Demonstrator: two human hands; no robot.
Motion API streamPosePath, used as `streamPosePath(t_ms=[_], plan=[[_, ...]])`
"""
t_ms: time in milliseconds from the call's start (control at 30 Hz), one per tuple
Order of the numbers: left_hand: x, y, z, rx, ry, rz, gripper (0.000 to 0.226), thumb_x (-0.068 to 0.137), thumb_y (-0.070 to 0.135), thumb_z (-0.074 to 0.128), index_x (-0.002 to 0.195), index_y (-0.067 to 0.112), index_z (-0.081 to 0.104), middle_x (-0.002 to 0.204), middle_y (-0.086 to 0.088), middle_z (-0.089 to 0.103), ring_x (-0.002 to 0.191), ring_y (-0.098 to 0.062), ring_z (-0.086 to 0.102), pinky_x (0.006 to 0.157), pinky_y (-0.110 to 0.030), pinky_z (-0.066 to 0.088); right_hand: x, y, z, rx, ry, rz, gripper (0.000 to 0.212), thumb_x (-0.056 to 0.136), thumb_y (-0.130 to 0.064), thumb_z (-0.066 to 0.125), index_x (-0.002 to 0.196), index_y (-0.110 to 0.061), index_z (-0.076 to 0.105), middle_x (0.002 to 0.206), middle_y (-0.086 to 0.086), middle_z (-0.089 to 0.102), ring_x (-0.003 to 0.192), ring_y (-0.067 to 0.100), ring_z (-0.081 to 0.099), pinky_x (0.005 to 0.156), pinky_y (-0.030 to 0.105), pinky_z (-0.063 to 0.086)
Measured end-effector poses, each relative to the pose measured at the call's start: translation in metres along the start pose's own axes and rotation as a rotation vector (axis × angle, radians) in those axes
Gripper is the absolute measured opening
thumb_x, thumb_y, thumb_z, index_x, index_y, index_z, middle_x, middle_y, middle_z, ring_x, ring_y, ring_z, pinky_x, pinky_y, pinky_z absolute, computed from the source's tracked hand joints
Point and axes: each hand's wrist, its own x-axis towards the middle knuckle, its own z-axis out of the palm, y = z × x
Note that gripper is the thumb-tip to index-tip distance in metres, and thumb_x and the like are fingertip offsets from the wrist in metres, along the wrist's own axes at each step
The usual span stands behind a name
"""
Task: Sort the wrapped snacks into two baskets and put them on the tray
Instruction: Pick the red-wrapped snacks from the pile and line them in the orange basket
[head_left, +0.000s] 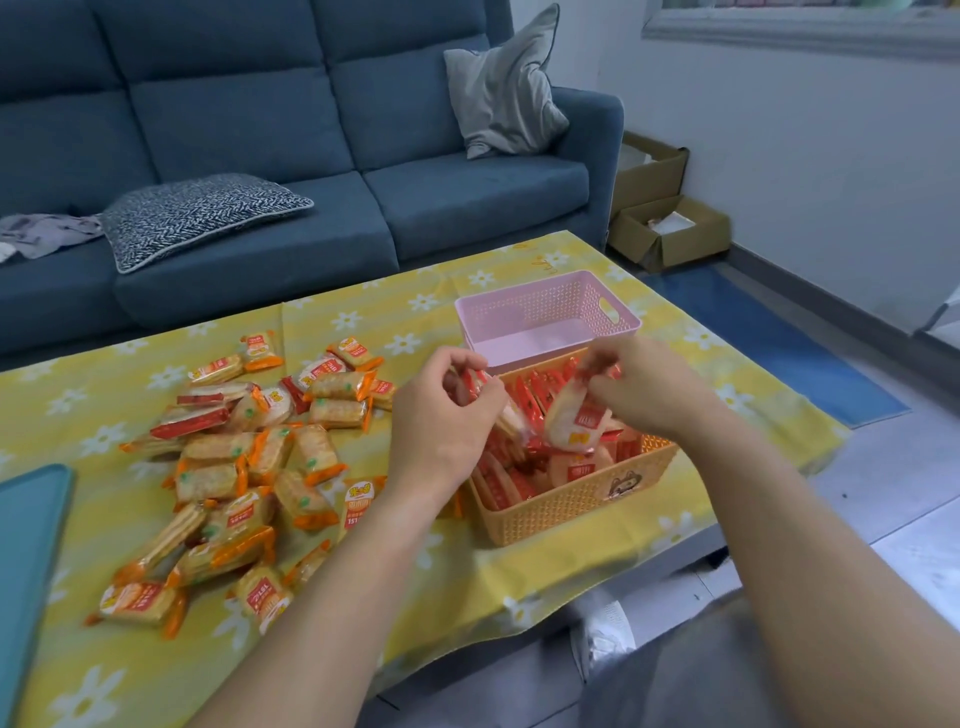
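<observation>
Over the orange basket (574, 506) at centre right of the frame, we held both hands. Our right hand (641, 387) pinched the top of a red-and-white wrapped snack (574, 418), fingers closed on its crimped edge, so the packet hung below the hand just above the basket's contents. Our left hand (441, 410) gripped red packets (475, 387) at the basket's left rim, fingers curled shut around them; how many it held we could not tell, as the hand hid most of them.

We counted two baskets: the orange one, well filled with red packets, and a pink basket (545, 317) touching it on the far side, with nothing visible inside. One teal tray (31, 545) lay at the left edge of the frame, well apart from both baskets. Between tray and orange basket sprawled a pile of orange-trimmed snacks (244, 467), some two dozen or more, with a few red ones mixed in, on the yellow flowered tablecloth (467, 582).

Both forearms reached up from the lower frame, wrists bent slightly inward, the hands near each other but apart.
</observation>
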Motion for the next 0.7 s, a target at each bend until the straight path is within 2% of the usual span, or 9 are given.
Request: streamPosePath(t_ms=[67, 133, 200, 300, 367, 433, 500, 567, 700], plan=[[-0.001, -0.001, 0.005, -0.001, -0.025, -0.029, 0.009, 0.077, 0.034, 0.070, 0.084, 0.032, 0.064, 0.061, 0.011, 0.053, 0.054, -0.004, 0.046, 0.050, -0.019, 0.037, -0.001, 0.003, -0.005, 0.104, 0.065, -0.020, 0.023, 0.087, -0.009, 0.052, 0.088, -0.029, 0.064, 0.090, -0.010, 0.068, 0.072, 0.011, 0.063, 0.056, 0.029, 0.047], [-0.007, -0.004, 0.014, 0.092, -0.126, -0.051, 0.014, 0.075, 0.038, 0.070, 0.086, 0.034, 0.063, 0.061, 0.012, 0.056, 0.055, -0.004, 0.049, 0.054, -0.027, 0.042, -0.004, 0.002, -0.007, 0.238, 0.031, -0.025, 0.028, 0.089, -0.004, 0.050, 0.082, -0.029, 0.062, 0.085, -0.010, 0.067, 0.065, 0.011, 0.065, 0.052, 0.027, 0.048], [-0.015, -0.006, 0.023, 0.262, -0.205, -0.034, 0.021, 0.074, 0.043, 0.068, 0.091, 0.035, 0.060, 0.071, 0.014, 0.062, 0.068, -0.006, 0.057, 0.060, -0.033, 0.049, -0.006, 0.002, -0.007, 0.234, -0.019, -0.072, 0.030, 0.088, 0.000, 0.050, 0.080, -0.026, 0.065, 0.094, -0.005, 0.065, 0.074, 0.012, 0.065, 0.061, 0.028, 0.051], [-0.024, -0.010, 0.033, 0.571, -0.227, 0.094, 0.029, 0.074, 0.050, 0.063, 0.098, 0.037, 0.054, 0.091, 0.016, 0.066, 0.088, -0.013, 0.063, 0.063, -0.032, 0.047, -0.007, -0.001, -0.007, 0.179, -0.062, -0.166, 0.028, 0.083, 0.003, 0.054, 0.079, -0.019, 0.069, 0.108, -0.003, 0.061, 0.091, 0.014, 0.062, 0.080, 0.038, 0.054], [-0.025, -0.010, 0.033, 0.600, -0.224, 0.133, 0.032, 0.072, 0.055, 0.059, 0.098, 0.037, 0.054, 0.090, 0.015, 0.065, 0.087, -0.014, 0.063, 0.061, -0.031, 0.041, -0.009, -0.004, -0.005, 0.153, -0.112, -0.219, 0.030, 0.079, 0.007, 0.054, 0.074, -0.019, 0.068, 0.102, -0.002, 0.064, 0.090, 0.019, 0.063, 0.080, 0.045, 0.055], [-0.023, -0.009, 0.028, 0.547, -0.217, 0.087, 0.038, 0.067, 0.063, 0.053, 0.096, 0.039, 0.054, 0.079, 0.019, 0.058, 0.079, -0.011, 0.060, 0.059, -0.030, 0.038, -0.012, -0.006, -0.005, 0.094, -0.138, -0.264, 0.035, 0.075, 0.009, 0.054, 0.068, -0.022, 0.066, 0.098, -0.001, 0.068, 0.094, 0.020, 0.063, 0.080, 0.047, 0.055], [-0.020, -0.010, 0.024, 0.558, -0.252, 0.030, 0.038, 0.065, 0.063, 0.057, 0.097, 0.041, 0.052, 0.072, 0.019, 0.054, 0.078, -0.014, 0.061, 0.058, -0.031, 0.038, -0.011, -0.004, -0.007, 0.058, -0.138, -0.274, 0.039, 0.074, 0.010, 0.053, 0.063, -0.026, 0.062, 0.094, -0.001, 0.070, 0.096, 0.019, 0.064, 0.079, 0.043, 0.055], [-0.021, -0.011, 0.025, 0.617, -0.325, -0.008, 0.042, 0.065, 0.067, 0.057, 0.097, 0.040, 0.051, 0.076, 0.014, 0.062, 0.079, -0.017, 0.064, 0.059, -0.031, 0.041, -0.010, -0.006, -0.002, 0.010, -0.191, -0.254, 0.042, 0.074, 0.010, 0.051, 0.062, -0.029, 0.061, 0.081, -0.008, 0.069, 0.084, 0.012, 0.064, 0.073, 0.037, 0.054], [-0.027, -0.012, 0.035, 0.745, -0.402, 0.045, 0.041, 0.065, 0.067, 0.057, 0.093, 0.037, 0.055, 0.086, 0.009, 0.071, 0.085, -0.019, 0.068, 0.067, -0.032, 0.051, -0.010, -0.014, 0.021, -0.051, -0.325, -0.213, 0.044, 0.076, 0.009, 0.047, 0.063, -0.030, 0.064, 0.069, -0.019, 0.062, 0.069, 0.000, 0.056, 0.060, 0.020, 0.041]])
